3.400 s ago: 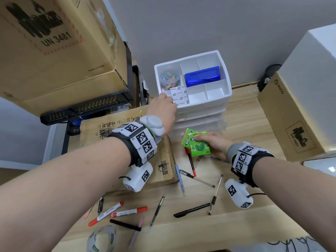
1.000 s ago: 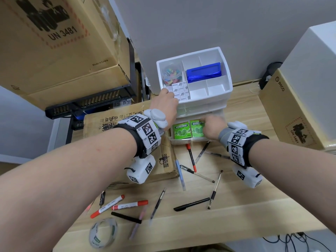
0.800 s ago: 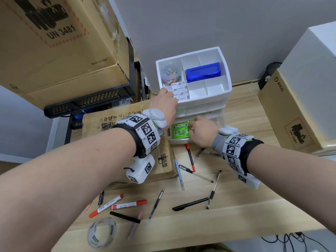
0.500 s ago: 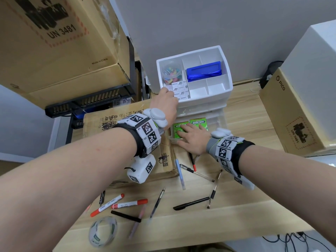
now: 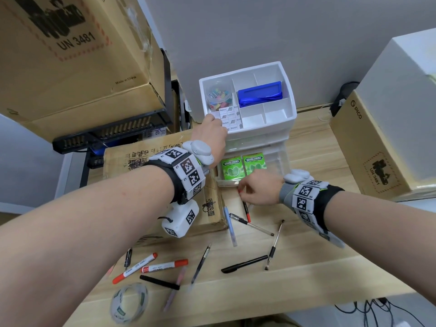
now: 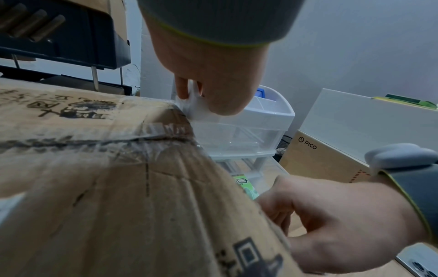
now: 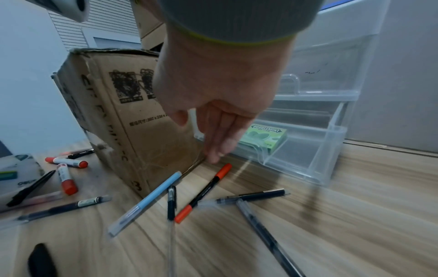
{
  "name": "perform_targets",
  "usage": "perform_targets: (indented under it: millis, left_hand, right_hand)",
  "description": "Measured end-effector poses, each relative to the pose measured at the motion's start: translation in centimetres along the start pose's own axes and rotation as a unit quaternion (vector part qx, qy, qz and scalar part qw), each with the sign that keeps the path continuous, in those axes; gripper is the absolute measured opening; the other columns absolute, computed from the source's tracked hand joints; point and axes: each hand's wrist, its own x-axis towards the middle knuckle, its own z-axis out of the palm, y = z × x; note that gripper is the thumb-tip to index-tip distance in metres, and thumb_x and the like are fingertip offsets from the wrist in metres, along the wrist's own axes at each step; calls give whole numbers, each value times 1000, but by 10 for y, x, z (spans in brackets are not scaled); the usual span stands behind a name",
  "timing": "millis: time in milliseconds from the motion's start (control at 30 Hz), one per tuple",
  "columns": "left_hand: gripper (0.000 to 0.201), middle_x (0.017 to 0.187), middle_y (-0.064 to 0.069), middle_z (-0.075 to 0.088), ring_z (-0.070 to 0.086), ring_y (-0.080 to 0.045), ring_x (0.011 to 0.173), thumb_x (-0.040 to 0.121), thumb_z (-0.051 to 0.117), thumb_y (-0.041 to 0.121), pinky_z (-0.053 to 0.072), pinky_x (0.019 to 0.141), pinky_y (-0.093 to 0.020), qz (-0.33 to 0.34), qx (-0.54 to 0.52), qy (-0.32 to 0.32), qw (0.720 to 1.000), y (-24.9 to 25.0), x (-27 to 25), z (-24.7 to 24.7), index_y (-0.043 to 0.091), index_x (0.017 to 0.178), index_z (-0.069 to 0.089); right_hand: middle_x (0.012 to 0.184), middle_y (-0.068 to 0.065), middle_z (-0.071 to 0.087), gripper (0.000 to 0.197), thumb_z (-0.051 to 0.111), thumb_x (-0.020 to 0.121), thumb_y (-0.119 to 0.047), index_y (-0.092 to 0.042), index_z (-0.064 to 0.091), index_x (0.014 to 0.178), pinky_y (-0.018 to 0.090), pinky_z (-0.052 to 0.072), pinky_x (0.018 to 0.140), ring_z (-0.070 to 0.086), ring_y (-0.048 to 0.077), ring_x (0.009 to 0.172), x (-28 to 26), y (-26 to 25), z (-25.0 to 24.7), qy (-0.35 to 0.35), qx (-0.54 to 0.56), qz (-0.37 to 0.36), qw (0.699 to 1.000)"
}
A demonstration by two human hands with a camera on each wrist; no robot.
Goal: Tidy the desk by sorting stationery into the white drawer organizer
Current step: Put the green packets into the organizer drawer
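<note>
The white drawer organizer [image 5: 266, 132] stands at the back of the desk. Its clear bottom drawer [image 5: 279, 162] is pulled out and holds two green gum packs [image 5: 232, 167] side by side. My left hand [image 5: 211, 123] grips the front-left corner of the top tray, thumb and fingers pinching the white rim [image 6: 193, 105]. In front of the drawer my right hand [image 5: 241, 192] hovers with fingers [image 7: 214, 148] hanging down and nothing in them. They are just above the red tip of a black pen [image 7: 206, 189].
The top tray holds a tub of clips [image 5: 218, 95], a blue case [image 5: 259, 94] and note pads [image 5: 230, 119]. Several pens, two red markers [image 5: 165, 265] and a tape roll [image 5: 128, 303] lie on the desk. Cardboard boxes [image 5: 153, 166] [image 5: 368, 147] flank the organizer.
My right hand set the gum packs in the bottom drawer, let go, and drew back towards me to hover over the red-tipped pen. My left hand stayed on the tray corner.
</note>
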Motion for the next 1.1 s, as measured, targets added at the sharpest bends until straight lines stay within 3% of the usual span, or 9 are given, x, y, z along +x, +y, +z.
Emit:
perform_targets:
  millis: [167, 267, 333, 467, 667, 833, 900, 967, 1100]
  left_hand:
    - [22, 108, -7, 58, 43, -28, 114, 86, 53, 6, 49, 89, -40, 11, 5, -19, 1000, -2, 4, 0, 8, 103, 67]
    - [22, 108, -8, 58, 44, -29, 112, 86, 50, 3, 46, 91, -37, 19, 13, -42, 999, -1, 7, 0, 8, 99, 67]
    - [21, 107, -8, 58, 44, -29, 111, 86, 50, 3, 44, 93, -36, 23, 19, -54, 998, -1, 10, 0, 9, 98, 66]
    - [20, 108, -9, 58, 45, -30, 113, 88, 50, 4, 42, 95, -35, 25, 34, -68, 997, -2, 14, 1, 9, 99, 66]
    - [12, 103, -5, 59, 47, -28, 110, 87, 51, 8, 39, 93, -30, 25, 68, -83, 994, 2, 13, -2, 16, 82, 58]
    - [23, 99, -1, 55, 47, -25, 110, 90, 49, 10, 33, 85, -26, 20, 93, -71, 993, 4, 13, 0, 19, 69, 47]
    - [15, 98, -2, 51, 45, -25, 114, 90, 48, 9, 37, 82, -28, -2, 69, -55, 996, 7, 12, 2, 16, 87, 61]
    - [21, 110, -5, 53, 44, -25, 116, 88, 51, 12, 39, 78, -30, -35, 37, -39, 998, 13, 7, 3, 13, 104, 65]
    - [29, 114, -7, 56, 52, -25, 110, 74, 71, 24, 43, 77, -30, -90, 13, 67, 994, 28, -12, -2, 15, 101, 66]
  right_hand:
    - [75, -1, 64, 27, 46, 83, -34, -25, 62, 102, 32, 55, 64, 66, 27, 78, 2, -6, 5, -19, -46, 32, 998]
    - [98, 5, 71, 47, 50, 85, -31, -24, 52, 132, 36, 57, 73, 67, 29, 90, 9, -5, 5, -13, -22, 54, 998]
    - [107, 8, 69, 56, 50, 87, -32, -24, 41, 142, 37, 57, 76, 66, 30, 95, 15, -1, 3, -8, -16, 68, 998]
    - [130, 12, 54, 67, 56, 85, -43, -29, 32, 147, 43, 50, 93, 53, 35, 118, 29, 5, -3, 13, -23, 93, 995]
    - [134, 14, 40, 74, 61, 83, -43, -28, 31, 149, 46, 39, 105, 38, 34, 128, 41, 5, -13, 6, -17, 127, 992]
    - [137, 14, 46, 69, 61, 86, -33, -20, 34, 148, 43, 46, 100, 47, 35, 125, 32, 7, -8, -13, 41, 130, 991]
    - [141, 13, 47, 65, 57, 89, -25, -17, 36, 149, 42, 48, 99, 51, 34, 125, 24, 9, -3, -17, 54, 137, 989]
    - [140, 12, 51, 59, 54, 91, -16, -16, 39, 148, 36, 50, 93, 56, 31, 120, 12, 14, 4, -26, 50, 153, 987]
    - [127, 11, 56, 37, 59, 90, -10, -12, 54, 127, 27, 42, 74, 62, 28, 105, -11, 29, 16, -35, 18, 189, 981]
